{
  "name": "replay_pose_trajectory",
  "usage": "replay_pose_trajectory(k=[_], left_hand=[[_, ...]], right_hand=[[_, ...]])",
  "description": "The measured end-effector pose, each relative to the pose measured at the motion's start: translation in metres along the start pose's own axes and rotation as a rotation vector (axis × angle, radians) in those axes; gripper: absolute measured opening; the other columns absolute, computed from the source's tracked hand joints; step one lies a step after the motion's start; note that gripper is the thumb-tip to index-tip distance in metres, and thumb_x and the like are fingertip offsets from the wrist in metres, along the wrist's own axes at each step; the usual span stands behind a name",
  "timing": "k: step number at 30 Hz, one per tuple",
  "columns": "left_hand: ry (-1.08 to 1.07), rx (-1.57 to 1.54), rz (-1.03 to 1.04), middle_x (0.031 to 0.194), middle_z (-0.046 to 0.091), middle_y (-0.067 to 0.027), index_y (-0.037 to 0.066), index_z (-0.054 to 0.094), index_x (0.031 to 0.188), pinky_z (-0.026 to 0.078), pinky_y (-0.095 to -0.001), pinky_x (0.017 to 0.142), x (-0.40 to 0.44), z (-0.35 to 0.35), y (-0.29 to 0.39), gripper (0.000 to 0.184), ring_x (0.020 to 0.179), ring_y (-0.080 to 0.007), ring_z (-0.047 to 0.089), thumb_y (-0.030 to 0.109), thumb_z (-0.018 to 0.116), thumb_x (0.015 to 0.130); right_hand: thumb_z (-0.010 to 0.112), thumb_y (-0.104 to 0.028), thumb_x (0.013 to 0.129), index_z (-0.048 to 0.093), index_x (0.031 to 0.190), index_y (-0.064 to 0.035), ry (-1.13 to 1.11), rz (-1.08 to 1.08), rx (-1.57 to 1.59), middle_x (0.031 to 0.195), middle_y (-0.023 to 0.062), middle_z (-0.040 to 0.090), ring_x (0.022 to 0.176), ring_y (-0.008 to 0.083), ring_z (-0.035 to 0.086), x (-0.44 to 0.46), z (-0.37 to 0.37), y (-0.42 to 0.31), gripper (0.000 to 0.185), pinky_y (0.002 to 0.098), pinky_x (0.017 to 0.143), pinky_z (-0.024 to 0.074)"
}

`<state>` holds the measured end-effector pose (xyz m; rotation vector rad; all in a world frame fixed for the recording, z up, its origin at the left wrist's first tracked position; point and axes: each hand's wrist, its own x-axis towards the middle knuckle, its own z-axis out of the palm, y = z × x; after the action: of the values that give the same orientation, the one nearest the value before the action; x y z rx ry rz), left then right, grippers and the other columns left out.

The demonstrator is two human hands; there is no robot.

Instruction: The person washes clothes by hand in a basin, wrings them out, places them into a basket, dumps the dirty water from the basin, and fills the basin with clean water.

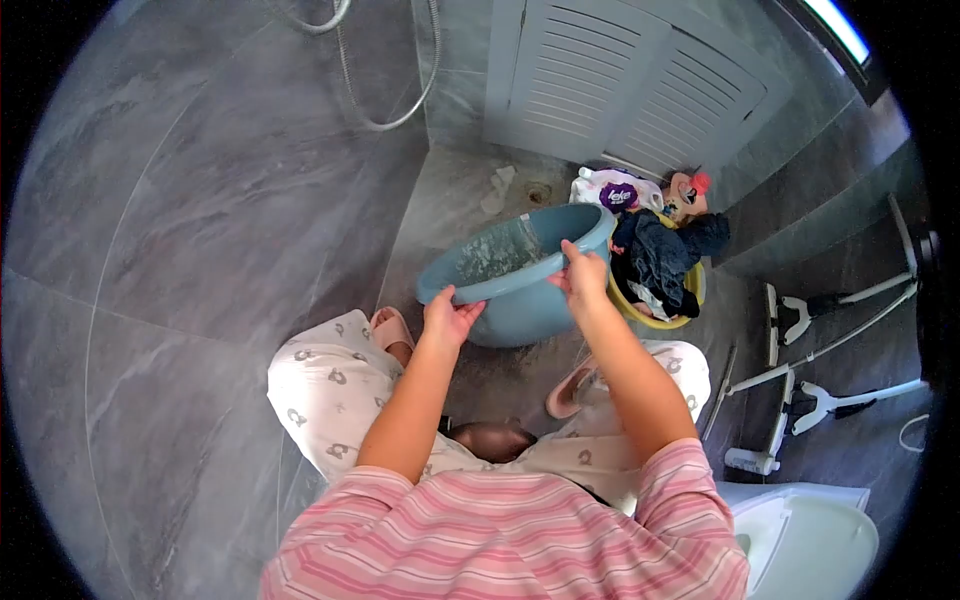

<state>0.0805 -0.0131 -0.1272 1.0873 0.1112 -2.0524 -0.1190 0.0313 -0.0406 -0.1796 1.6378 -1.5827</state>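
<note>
A large blue-grey plastic basin (pixel 525 310) leans away from me on the bathroom floor, its mouth turned toward the back left. My left hand (pixel 452 318) grips the near left part of its rim, thumb on top. On the right part of the same rim, my right hand (pixel 582 277) is closed with its fingers around the edge. Whitish suds or water show inside the basin. Just right of it stands a yellow basin (pixel 652 320) heaped with dark clothes (pixel 660 255).
Behind the clothes are a white bag with a purple label (pixel 618 190) and a floor drain (pixel 538 193). A louvred grey cabinet (pixel 620 80) closes off the back. A shower hose (pixel 385 125) hangs at upper left. Mops (pixel 815 405) and a toilet (pixel 810 535) are to the right.
</note>
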Motion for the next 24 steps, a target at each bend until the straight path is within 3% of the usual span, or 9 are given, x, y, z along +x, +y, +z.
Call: replay_pose_trajectory(k=[5, 8, 14, 17, 20, 22, 24], left_hand=[[0.027, -0.019, -0.070, 0.094, 0.049, -0.0160, -0.002, 0.041, 0.104, 0.051, -0.0335, 0.062, 0.022, -0.019, 0.005, 0.028, 0.073, -0.0234, 0.053, 0.020, 0.045, 0.088], [0.069, -0.123, -0.193, 0.081, 0.051, -0.0128, -0.001, 0.046, 0.094, 0.046, -0.0266, 0.050, 0.020, -0.027, 0.000, 0.021, 0.066, -0.0204, 0.052, 0.018, 0.045, 0.085], [0.160, -0.187, -0.369, 0.081, 0.051, -0.0113, 0.000, 0.046, 0.095, 0.043, -0.0253, 0.048, 0.037, -0.047, -0.038, 0.024, 0.063, -0.0194, 0.050, 0.023, 0.041, 0.087], [0.189, -0.165, -0.396, 0.076, 0.047, -0.0095, 0.001, 0.044, 0.094, 0.039, -0.0237, 0.044, 0.046, -0.048, -0.049, 0.023, 0.058, -0.0173, 0.046, 0.023, 0.039, 0.088], [0.202, -0.158, -0.409, 0.071, 0.041, -0.0072, 0.004, 0.041, 0.090, 0.033, -0.0218, 0.038, 0.079, -0.073, -0.057, 0.020, 0.054, -0.0148, 0.042, 0.023, 0.035, 0.089], [0.193, -0.166, -0.425, 0.068, 0.038, -0.0061, 0.006, 0.040, 0.088, 0.029, -0.0210, 0.036, 0.085, -0.081, -0.064, 0.017, 0.052, -0.0136, 0.040, 0.022, 0.034, 0.089], [0.166, -0.264, -0.615, 0.067, 0.037, -0.0042, 0.010, 0.040, 0.085, 0.026, -0.0203, 0.035, 0.075, -0.077, -0.073, 0.014, 0.052, -0.0130, 0.041, 0.022, 0.034, 0.087]], right_hand=[[0.058, -0.015, 0.082, 0.045, 0.092, 0.0061, -0.120, -0.025, -0.101, 0.069, 0.0142, 0.055, 0.051, 0.0238, 0.059, 0.009, 0.020, -0.013, 0.027, 0.0313, 0.042, 0.0527], [0.059, -0.015, 0.081, 0.045, 0.090, 0.0069, -0.125, -0.039, -0.227, 0.067, 0.0145, 0.055, 0.048, 0.0242, 0.059, 0.017, 0.032, -0.011, 0.027, 0.0317, 0.040, 0.0519], [0.062, -0.017, 0.078, 0.051, 0.079, 0.0052, -0.164, -0.308, -0.583, 0.066, 0.0138, 0.058, 0.045, 0.0223, 0.057, 0.026, 0.047, 0.006, 0.025, 0.0326, 0.039, 0.0499], [0.064, -0.021, 0.076, 0.052, 0.074, 0.0038, -0.193, -0.427, -0.722, 0.062, 0.0152, 0.058, 0.047, 0.0256, 0.057, 0.030, 0.047, 0.020, 0.028, 0.0370, 0.044, 0.0474], [0.065, -0.025, 0.075, 0.049, 0.071, 0.0030, -0.170, -0.599, -0.865, 0.059, 0.0210, 0.055, 0.057, 0.0386, 0.056, 0.023, 0.056, 0.041, 0.032, 0.0440, 0.054, 0.0426], [0.065, -0.025, 0.075, 0.049, 0.070, 0.0024, -0.216, -0.662, -0.925, 0.059, 0.0214, 0.055, 0.057, 0.0396, 0.055, -0.002, 0.064, 0.037, 0.032, 0.0439, 0.054, 0.0426], [0.064, -0.023, 0.075, 0.047, 0.070, 0.0002, -0.326, -0.790, -1.001, 0.057, 0.0214, 0.054, 0.056, 0.0411, 0.054, -0.015, 0.071, 0.034, 0.030, 0.0451, 0.053, 0.0432]])
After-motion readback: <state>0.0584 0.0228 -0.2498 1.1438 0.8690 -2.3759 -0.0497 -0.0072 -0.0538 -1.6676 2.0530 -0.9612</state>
